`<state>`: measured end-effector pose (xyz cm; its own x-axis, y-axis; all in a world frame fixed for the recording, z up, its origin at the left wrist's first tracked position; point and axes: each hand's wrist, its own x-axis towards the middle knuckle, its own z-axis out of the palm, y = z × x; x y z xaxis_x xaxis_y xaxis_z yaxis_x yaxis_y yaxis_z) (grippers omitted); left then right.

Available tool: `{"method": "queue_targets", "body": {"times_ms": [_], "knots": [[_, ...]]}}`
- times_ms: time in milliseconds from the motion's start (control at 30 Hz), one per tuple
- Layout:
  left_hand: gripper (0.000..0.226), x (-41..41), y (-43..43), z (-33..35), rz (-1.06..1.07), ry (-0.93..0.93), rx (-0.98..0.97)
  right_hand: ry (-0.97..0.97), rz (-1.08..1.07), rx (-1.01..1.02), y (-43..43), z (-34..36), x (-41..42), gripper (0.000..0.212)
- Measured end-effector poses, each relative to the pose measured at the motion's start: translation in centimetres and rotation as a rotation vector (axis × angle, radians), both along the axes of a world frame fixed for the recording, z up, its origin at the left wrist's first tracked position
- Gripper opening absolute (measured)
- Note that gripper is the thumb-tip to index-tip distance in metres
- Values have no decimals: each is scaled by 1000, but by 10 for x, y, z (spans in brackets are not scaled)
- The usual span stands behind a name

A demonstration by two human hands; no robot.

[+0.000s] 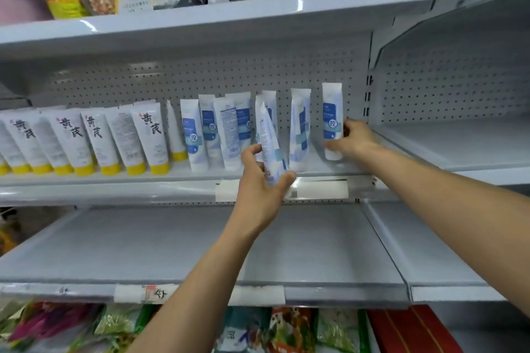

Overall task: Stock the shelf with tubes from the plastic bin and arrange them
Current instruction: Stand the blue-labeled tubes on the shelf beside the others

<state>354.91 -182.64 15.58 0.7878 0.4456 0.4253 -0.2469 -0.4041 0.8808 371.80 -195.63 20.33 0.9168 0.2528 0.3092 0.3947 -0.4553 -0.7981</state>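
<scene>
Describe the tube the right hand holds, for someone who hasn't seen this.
On the middle shelf, follow the blue-and-white tubes rightward. The last tube stands upright at the row's far right end, and only it has the right hand around it.

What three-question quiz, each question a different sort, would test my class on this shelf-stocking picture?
1. True or false: the left hand holds a tilted tube.
2. Which does the right hand grip? A) a yellow-capped tube B) the rightmost blue tube C) nothing
3. Fill in: on the shelf, the yellow-capped tubes stand to the ____ of the blue ones.
Key: 1 true; 2 B; 3 left.
</scene>
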Motion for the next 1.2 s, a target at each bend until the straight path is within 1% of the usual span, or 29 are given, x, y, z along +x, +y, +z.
{"method": "queue_targets", "body": {"times_ms": [133,500,533,600,633,667,700,767,833,900,967,1033,1133,1200], "knots": [[63,11,11,-3,-17,-31,43,9,-41,-14,11,-10,25,41],[64,28,16,-4,6,-64,12,40,25,-34,23,-10,50,42],[64,28,14,-4,11,-71,3,52,31,-37,21,-11,48,43],[64,26,9,-4,25,-83,-16,61,1,-39,15,-11,42,57],[65,25,6,-5,35,-88,-23,37,-33,-41,10,-12,41,62],[66,24,2,-5,47,-95,-28,-12,-61,-34,6,-12,37,61],[66,23,-2,-5,59,-102,-35,-70,-74,-7,1,-12,32,56],[67,23,-10,-4,69,-122,-54,-156,-3,118,-8,-11,13,38],[67,24,-20,-3,63,-136,-64,-144,195,228,-16,-7,-10,21],[67,26,-29,-3,53,-144,-59,-51,448,182,-24,-2,-30,18],[68,27,-39,0,31,-158,-59,62,622,74,-27,3,-42,27],[68,27,-47,4,13,-156,-35,125,681,18,-27,7,-46,35],[71,28,-52,10,5,-115,4,116,660,21,-30,12,-45,30],[69,30,-52,13,13,-62,50,75,615,24,-33,14,-43,26]]}}
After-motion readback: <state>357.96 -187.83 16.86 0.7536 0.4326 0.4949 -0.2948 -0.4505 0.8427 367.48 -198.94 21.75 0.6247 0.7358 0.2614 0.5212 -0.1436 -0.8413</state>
